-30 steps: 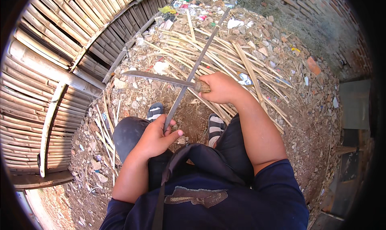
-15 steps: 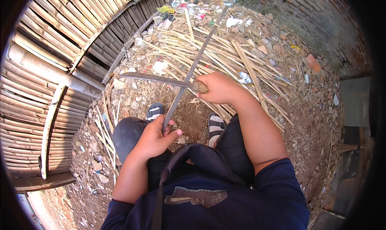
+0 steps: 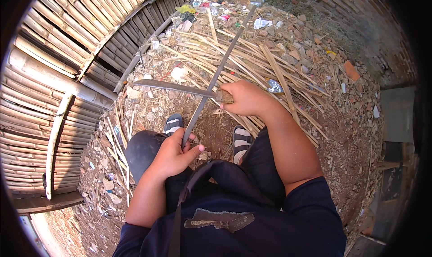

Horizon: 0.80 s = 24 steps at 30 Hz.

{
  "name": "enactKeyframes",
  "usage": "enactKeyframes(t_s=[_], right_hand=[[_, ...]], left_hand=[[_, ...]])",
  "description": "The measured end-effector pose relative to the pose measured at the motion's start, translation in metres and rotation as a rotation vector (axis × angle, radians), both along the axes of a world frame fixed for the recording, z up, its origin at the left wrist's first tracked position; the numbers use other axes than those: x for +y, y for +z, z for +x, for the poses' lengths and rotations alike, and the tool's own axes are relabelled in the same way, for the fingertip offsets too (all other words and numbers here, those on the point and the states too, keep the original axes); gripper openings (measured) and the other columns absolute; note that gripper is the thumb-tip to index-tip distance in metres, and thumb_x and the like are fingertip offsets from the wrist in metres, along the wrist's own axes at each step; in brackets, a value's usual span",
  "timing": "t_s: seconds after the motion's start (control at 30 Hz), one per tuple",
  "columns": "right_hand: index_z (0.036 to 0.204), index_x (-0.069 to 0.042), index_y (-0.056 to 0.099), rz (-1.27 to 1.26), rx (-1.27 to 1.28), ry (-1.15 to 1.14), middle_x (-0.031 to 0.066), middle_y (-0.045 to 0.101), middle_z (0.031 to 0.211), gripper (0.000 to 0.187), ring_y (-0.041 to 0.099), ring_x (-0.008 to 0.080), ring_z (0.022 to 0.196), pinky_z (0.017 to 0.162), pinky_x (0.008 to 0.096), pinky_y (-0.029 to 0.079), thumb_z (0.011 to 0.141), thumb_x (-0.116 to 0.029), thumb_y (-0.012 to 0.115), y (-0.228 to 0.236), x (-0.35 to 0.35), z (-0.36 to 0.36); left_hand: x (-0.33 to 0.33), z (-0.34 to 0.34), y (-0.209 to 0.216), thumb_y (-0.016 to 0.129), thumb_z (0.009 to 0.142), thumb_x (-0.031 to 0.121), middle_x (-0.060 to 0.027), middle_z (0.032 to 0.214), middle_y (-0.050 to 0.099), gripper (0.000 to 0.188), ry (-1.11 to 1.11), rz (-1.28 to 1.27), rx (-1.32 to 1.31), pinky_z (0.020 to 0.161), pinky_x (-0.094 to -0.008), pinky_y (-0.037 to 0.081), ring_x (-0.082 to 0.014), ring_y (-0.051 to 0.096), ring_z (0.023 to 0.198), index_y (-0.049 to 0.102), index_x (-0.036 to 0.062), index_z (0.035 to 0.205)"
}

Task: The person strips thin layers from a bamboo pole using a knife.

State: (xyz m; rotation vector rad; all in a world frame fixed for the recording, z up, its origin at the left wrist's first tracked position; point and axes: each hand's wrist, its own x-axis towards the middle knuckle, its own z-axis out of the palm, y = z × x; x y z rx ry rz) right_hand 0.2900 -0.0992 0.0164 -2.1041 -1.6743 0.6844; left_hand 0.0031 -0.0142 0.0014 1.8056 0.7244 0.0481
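Two hands are at work above the ground between the person's feet. The left hand grasps the near end of a long dark strip, with the thumb sticking out to the right. The strip slants away to the far right, its far end reaching out over the rubble beyond the pile. The right hand is closed around the wooden handle of a knife, whose blade points left and crosses the strip close to the handle. Which of the two lies on top at the crossing I cannot tell for sure.

The step in hand looks to be scraping or trimming the strip with the knife. A further stroke would call for a firm left hold, the blade kept flat along the strip, and the cutting edge clear of the left fingers and the near knee.

Many pale strips lie in a pile on the far side, and a few loose ones lie near the left knee.
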Motion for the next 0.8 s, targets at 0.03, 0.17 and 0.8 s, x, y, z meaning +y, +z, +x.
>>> enactKeyframes(t_s=[0.03, 0.17, 0.8], right_hand=[[0.102, -0.006, 0.07, -0.001, 0.007, -0.001, 0.0202, 0.073, 0.092, 0.032, 0.071, 0.041, 0.091, 0.08, 0.0504, 0.054, 0.085, -0.03, 0.08, -0.0011, 0.0004, 0.0002], [0.102, -0.006, 0.07, 0.001, 0.013, 0.0, 0.0199, 0.073, 0.092, 0.031, 0.071, 0.0411, 0.091, 0.08, 0.0503, 0.054, 0.084, -0.03, 0.08, -0.0052, 0.0016, 0.0019], [0.098, -0.006, 0.069, 0.047, 0.021, 0.008, 0.0182, 0.072, 0.087, 0.029, 0.071, 0.0398, 0.087, 0.077, 0.0491, 0.054, 0.085, -0.03, 0.079, -0.0074, -0.0005, 0.0022]], left_hand=[[0.0001, -0.0001, -0.0003, 0.081, 0.095, 0.016, 0.0077, 0.075, 0.046, 0.035, -0.002, 0.002, -0.005, 0.061, -0.0229, 0.038, -0.0038, 0.043, 0.067, 0.056, 0.0045, 0.116], [-0.0002, 0.0001, 0.001, 0.082, 0.094, 0.016, 0.0077, 0.074, 0.046, 0.036, -0.003, 0.006, -0.002, 0.061, -0.0227, 0.038, -0.0038, 0.043, 0.068, 0.056, 0.0042, 0.117], [0.001, -0.0019, -0.0026, 0.087, 0.087, 0.021, 0.0034, 0.068, 0.047, 0.045, -0.017, 0.083, -0.036, 0.058, -0.0262, 0.039, -0.0074, 0.045, 0.062, 0.059, 0.0006, 0.115]])
